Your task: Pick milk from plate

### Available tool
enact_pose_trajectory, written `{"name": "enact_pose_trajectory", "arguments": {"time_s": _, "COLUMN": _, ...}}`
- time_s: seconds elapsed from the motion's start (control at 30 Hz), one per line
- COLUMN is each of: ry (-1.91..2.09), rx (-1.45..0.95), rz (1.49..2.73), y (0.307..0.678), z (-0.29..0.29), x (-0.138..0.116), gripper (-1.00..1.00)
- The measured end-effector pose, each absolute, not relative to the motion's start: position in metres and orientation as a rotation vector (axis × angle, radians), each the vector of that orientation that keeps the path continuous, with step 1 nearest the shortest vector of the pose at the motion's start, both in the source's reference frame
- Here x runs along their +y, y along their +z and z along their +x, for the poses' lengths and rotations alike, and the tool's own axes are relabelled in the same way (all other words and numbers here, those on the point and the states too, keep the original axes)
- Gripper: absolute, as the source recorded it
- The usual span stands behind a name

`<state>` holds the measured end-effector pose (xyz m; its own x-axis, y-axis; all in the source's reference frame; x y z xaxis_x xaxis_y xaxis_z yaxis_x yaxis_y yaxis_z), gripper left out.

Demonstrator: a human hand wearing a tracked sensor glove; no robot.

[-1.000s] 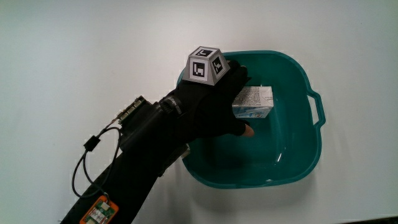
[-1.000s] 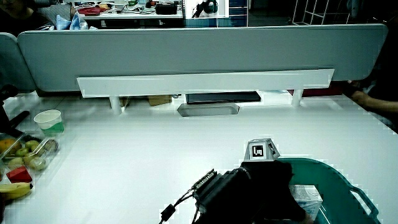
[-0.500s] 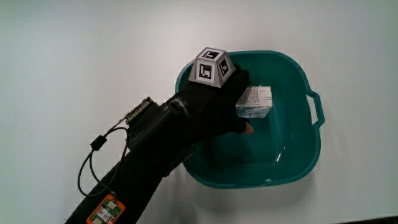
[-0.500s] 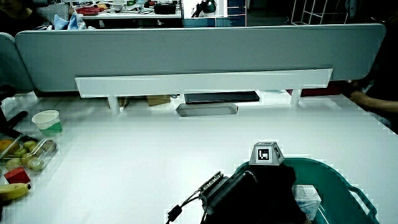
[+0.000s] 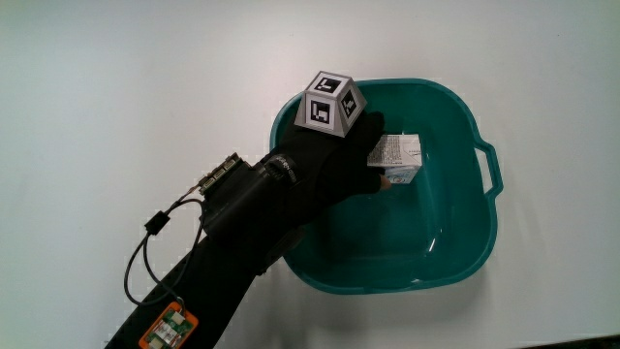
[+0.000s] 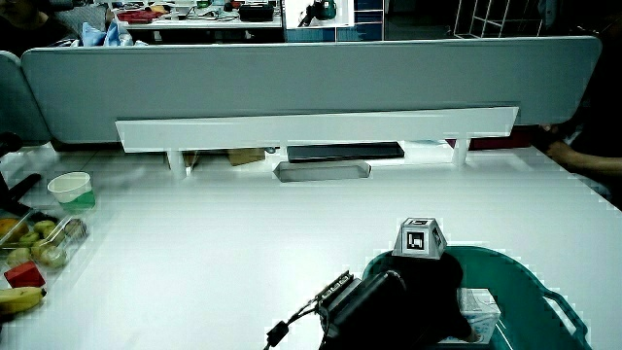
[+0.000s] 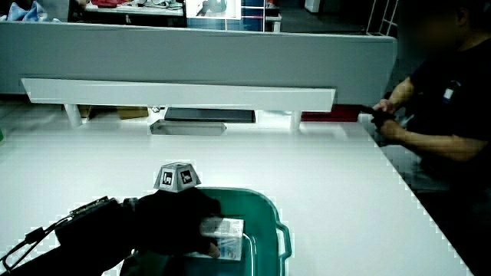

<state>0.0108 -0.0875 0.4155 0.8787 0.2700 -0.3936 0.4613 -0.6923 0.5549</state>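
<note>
A small white and blue milk carton (image 5: 402, 155) lies inside a teal plastic basin (image 5: 455, 233) with side handles. The black-gloved hand (image 5: 360, 160) reaches into the basin over its rim, and its fingers close around the end of the carton nearest the forearm. The patterned cube (image 5: 332, 100) sits on the back of the hand. In both side views the hand (image 6: 428, 297) (image 7: 184, 222) covers part of the carton (image 6: 483, 305) (image 7: 225, 232) inside the basin (image 6: 539, 292) (image 7: 267, 208). The carton's underside is hidden.
A paper cup (image 6: 74, 188), a clear box of fruit (image 6: 41, 243) and a banana (image 6: 19, 299) stand at the table's edge, away from the basin. A low grey partition (image 6: 311, 83) closes off the table, with a flat grey tray (image 6: 323, 171) at its foot.
The thumb has drawn in against the carton, so the hand now grips it. The carton has shifted slightly within the basin.
</note>
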Motion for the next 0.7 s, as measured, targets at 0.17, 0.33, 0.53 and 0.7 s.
{"name": "enact_pose_trajectory", "arguments": {"time_s": 0.17, "ry": -0.398, "rx": 0.528, "rz": 2.388, "y": 0.4176, "z": 0.0100, "x": -0.0866, "gripper": 0.77}}
{"name": "enact_pose_trajectory", "arguments": {"time_s": 0.33, "ry": -0.426, "rx": 0.533, "rz": 2.396, "y": 0.4181, "z": 0.0083, "x": -0.0850, "gripper": 0.93}}
{"name": "enact_pose_trajectory", "arguments": {"time_s": 0.53, "ry": -0.462, "rx": 0.543, "rz": 2.424, "y": 0.4155, "z": 0.0086, "x": -0.0826, "gripper": 1.00}}
{"name": "enact_pose_trajectory", "arguments": {"time_s": 0.7, "ry": -0.483, "rx": 0.553, "rz": 2.431, "y": 0.4132, "z": 0.0073, "x": -0.0823, "gripper": 1.00}}
